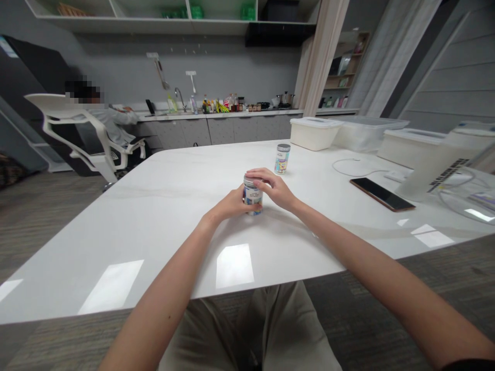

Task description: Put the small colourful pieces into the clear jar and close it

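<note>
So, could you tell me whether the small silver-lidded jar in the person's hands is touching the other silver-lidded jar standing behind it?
Apart. The head view shows bare white table between the held jar and the other jar.

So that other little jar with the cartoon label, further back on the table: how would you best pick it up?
Probably around its label-wrapped middle, from the near side. The cartoon jar stands upright and alone on the white table, with clear space around it. Its round body looks narrow enough for one hand; the silver lid may turn.
</note>
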### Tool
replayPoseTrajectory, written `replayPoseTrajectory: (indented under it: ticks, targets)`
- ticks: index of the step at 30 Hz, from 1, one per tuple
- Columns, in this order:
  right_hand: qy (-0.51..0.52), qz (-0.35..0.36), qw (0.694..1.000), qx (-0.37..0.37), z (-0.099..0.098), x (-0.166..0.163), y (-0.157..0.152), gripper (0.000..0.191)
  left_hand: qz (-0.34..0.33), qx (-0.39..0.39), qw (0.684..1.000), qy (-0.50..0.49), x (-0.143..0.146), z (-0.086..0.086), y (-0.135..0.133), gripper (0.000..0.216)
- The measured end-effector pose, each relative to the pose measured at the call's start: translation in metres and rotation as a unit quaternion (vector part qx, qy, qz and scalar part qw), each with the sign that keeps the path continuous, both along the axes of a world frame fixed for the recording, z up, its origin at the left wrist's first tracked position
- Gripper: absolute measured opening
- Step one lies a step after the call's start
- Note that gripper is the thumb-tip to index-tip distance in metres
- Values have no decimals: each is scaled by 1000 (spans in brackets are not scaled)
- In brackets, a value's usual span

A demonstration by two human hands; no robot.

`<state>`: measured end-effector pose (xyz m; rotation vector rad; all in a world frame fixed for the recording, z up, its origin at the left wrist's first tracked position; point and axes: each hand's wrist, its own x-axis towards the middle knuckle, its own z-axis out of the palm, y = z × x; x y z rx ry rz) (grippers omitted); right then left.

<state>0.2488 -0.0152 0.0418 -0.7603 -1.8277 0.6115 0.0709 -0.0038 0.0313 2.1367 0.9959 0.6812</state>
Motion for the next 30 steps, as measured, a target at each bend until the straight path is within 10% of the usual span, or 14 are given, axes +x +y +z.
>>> replayPoseTrajectory:
  ticks: [30]
  targets:
    - [102, -98, 987, -71, -17, -16, 6, 68, 84, 27, 995, 40, 8, -5, -2, 66]
